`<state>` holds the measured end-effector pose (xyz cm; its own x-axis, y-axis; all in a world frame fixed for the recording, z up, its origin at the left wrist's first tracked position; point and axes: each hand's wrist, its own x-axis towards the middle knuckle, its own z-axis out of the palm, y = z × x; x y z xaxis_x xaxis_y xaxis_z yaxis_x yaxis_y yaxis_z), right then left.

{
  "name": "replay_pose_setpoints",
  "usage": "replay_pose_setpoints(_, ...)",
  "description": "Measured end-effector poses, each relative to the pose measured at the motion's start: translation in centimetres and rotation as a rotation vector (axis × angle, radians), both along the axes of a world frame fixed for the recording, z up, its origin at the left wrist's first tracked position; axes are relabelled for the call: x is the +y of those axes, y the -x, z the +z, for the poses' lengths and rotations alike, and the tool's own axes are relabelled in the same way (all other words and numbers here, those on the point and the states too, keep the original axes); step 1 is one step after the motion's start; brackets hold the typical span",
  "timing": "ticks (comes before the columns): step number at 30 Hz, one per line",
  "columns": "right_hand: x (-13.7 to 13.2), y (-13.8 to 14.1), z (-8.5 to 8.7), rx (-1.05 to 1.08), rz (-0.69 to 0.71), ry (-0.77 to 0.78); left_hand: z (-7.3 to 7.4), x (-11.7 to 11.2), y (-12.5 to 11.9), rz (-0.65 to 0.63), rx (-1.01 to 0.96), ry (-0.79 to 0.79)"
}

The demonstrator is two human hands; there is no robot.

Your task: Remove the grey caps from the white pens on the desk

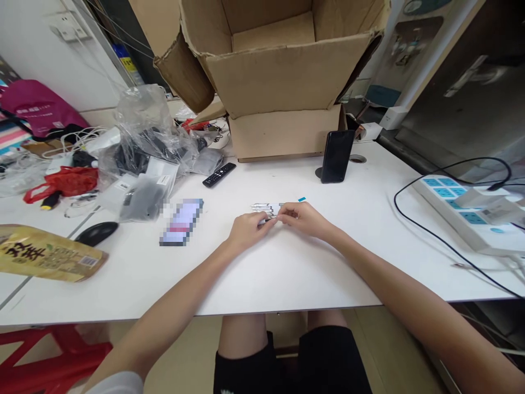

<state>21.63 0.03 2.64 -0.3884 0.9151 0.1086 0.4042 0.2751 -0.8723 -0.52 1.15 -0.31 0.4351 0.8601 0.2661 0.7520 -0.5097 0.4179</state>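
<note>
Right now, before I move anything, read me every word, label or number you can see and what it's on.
Gold foil packet: large dark Chinese characters, first looks like "羽", rest unsure; small print too small.
Magenta bag: white print too blurred.
White labels on plastic packets: too small.
Pixelated screen: unreadable.

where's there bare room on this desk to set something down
Bare white desktop lies in front of the left hand and right hand, and between the upright black smartphone and the looping black cable. It's crowded at far left, around the clear plastic bags.
</note>
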Motion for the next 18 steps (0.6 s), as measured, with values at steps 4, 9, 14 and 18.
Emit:
replay_pose_setpoints(4, -0.5, 0.3, 0.0, 0.053, 0.02, 0.053, 0.2, 0.0, 0.1, 0.039, 0.026, -0.007)
replay_pose_setpoints(9, -1.1, 0.5, 0.2, -0.013, 0.017, 0.02, 0.3, -0.1, 0.1, 0.07, 0.016, -0.002)
replay_pose_setpoints(14, -1.4, 0.8, 0.1, -0.219, -0.102, -0.182, 0.2, 0.0, 0.3, 0.072, -0.025, -0.009)
replay_pose_setpoints(18, -3.6, 1.4, 0.2, -0.377, -0.148, -0.723, 0.0, 0.1, 0.3, 0.054, -0.036, -0.056)
